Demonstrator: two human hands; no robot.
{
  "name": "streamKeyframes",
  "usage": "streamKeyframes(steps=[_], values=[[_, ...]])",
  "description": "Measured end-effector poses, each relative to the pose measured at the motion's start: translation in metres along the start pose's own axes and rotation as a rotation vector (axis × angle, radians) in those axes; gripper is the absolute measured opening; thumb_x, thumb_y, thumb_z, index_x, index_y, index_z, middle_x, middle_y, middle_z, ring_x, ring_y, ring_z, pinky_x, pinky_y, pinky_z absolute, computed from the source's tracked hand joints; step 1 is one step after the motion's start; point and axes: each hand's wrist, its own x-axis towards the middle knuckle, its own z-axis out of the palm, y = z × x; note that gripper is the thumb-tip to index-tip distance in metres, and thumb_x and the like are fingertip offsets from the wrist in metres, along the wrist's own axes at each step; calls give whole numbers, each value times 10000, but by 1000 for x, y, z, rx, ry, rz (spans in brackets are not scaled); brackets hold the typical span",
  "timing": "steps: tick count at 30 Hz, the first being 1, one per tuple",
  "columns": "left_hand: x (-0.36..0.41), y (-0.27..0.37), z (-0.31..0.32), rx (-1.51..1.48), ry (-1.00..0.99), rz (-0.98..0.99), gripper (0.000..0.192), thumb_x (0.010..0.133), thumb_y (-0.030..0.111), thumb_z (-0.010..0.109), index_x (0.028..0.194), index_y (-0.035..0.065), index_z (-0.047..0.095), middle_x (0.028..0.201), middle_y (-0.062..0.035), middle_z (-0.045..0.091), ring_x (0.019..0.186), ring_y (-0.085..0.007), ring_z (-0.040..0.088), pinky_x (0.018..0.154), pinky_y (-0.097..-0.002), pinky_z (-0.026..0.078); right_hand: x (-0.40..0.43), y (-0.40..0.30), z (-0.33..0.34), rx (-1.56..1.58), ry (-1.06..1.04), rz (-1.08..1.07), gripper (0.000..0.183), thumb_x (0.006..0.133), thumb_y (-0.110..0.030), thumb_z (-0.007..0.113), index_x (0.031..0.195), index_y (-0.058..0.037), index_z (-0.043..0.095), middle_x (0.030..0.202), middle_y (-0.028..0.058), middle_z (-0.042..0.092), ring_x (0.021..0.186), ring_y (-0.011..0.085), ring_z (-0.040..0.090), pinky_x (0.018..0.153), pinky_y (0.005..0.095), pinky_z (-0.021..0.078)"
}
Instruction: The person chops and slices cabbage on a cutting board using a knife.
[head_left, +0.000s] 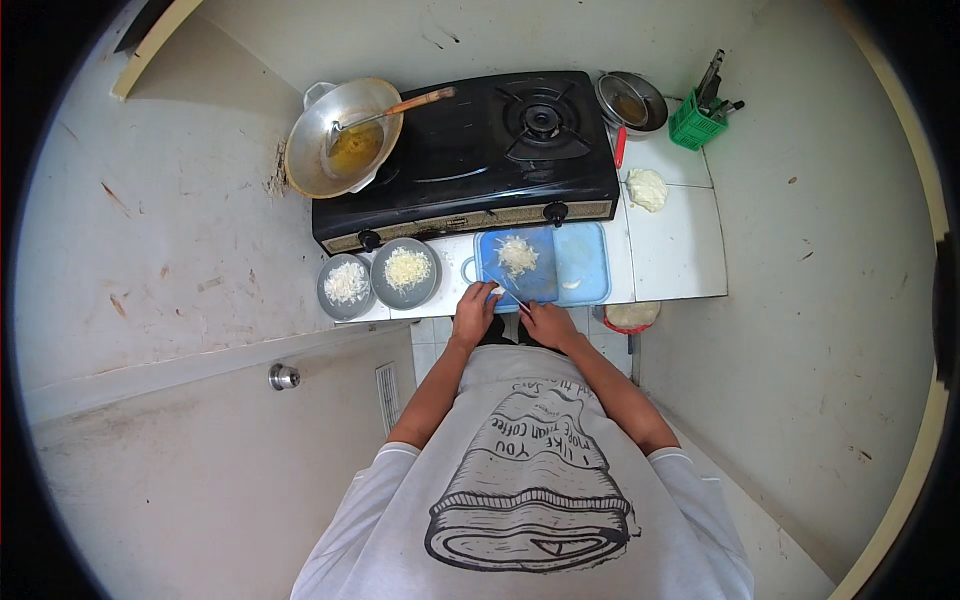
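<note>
My left hand (474, 309) holds a small white food piece (498, 291) at the near edge of a dark blue cutting board (538, 283). My right hand (550, 325) grips a kitchen knife (512, 296), its blade angled up and left beside my left fingertips. Part of the blade is hard to make out. Just beyond the knife lies a pile of thin white shreds (517, 256). Under the dark board is a light blue board (589, 255) with a loop handle at its left. A loose white piece (571, 284) rests on its right part.
To the left, two grey bowls hold white shreds (346, 283) and pale yellow shreds (406, 270). Behind stands a black gas stove (465, 150), carrying a wok (309, 154) with oil and a wooden-handled ladle (420, 101). At right are a pale lump (646, 190), pans (657, 97) and a green utensil basket (694, 129).
</note>
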Motion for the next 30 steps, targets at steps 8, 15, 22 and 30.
streamKeyframes(steps=[8,15,22,30], values=[[-1,-2,3,22,21,17,260,884,46,740,1139,39,690,1023,-154,675,970,-368,658,830,-441,546,13,-9,-4,-4,-63,25,390,1012,-364,563,991,5,687,835,290,698,796,478,694,762,568,560],[-1,-1,1,-43,54,13,259,884,48,737,1137,35,686,1028,-161,690,971,-379,660,831,-443,546,2,-3,0,-10,-53,13,412,1011,-363,561,980,30,681,838,300,696,779,482,694,752,569,559],[0,0,1,-24,42,9,251,884,57,740,1129,38,690,1029,-159,694,979,-377,663,838,-440,546,16,-6,0,-6,-70,-3,402,1008,-356,567,960,27,683,823,290,695,757,477,693,736,566,560],[-1,-2,1,-33,36,-20,239,885,77,748,1115,41,692,1042,-151,700,982,-369,666,846,-435,549,-1,2,-1,-5,-65,45,406,1007,-365,566,952,19,684,805,273,701,760,476,694,733,566,561]])
